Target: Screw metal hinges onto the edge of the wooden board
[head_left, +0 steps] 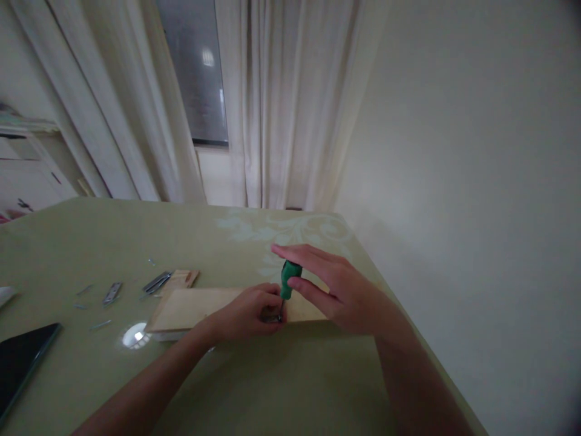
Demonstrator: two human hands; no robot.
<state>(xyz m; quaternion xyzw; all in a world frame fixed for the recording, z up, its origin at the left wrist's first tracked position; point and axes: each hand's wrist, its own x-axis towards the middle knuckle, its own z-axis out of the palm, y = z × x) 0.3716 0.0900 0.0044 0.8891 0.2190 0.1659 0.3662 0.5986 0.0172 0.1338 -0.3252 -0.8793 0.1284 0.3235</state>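
A screwdriver (pixel 288 278) with a green handle stands nearly upright, its tip at the near edge of a pale wooden board (pixel 195 306). My right hand (pixel 345 290) is on its handle, with the thumb at the side and the fingers stretched over the top. Curled at the board's edge, my left hand (pixel 249 312) has its fingers closed beside the screwdriver's shaft. Between those fingers shows part of a small dark metal piece (pixel 271 317), mostly hidden, beneath the tip. Whether a screw sits under the tip is too small to tell.
Left of the board lie a small metal hinge (pixel 112 293), more metal hardware (pixel 157 282) and several loose screws (pixel 100 325). A smaller wooden piece (pixel 184 278) is behind the board. A dark tablet-like device (pixel 25 360) rests at left. A wall (pixel 476 212) borders the table's right side.
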